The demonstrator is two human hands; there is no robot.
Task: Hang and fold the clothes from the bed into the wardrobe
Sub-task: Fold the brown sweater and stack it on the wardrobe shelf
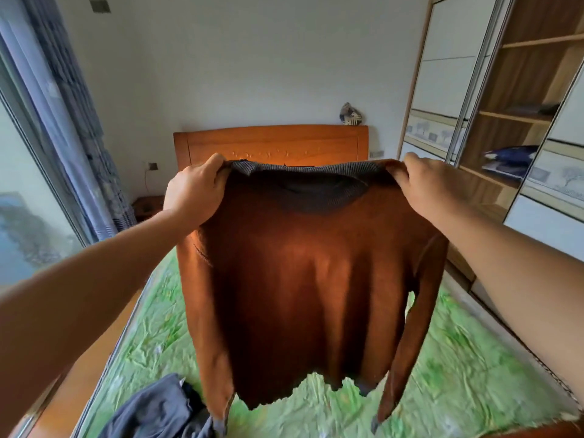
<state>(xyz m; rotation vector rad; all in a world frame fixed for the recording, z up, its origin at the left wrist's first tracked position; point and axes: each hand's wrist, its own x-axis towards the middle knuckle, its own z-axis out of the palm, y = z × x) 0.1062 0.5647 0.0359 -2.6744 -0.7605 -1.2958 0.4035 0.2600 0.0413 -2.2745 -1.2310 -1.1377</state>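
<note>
Rust-brown sweater (pixel 303 279), grey ribbed collar (pixel 316 197)

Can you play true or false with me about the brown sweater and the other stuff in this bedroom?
1. The left hand and the right hand both grip the brown sweater at its shoulders. True.
2. The sweater lies flat on the bed. False: it hangs in the air above the green bedcover.
3. A grey garment lies on the bedcover. True.
4. The wardrobe stands on the left. False: the wardrobe is on the right, its shelves showing.
</note>
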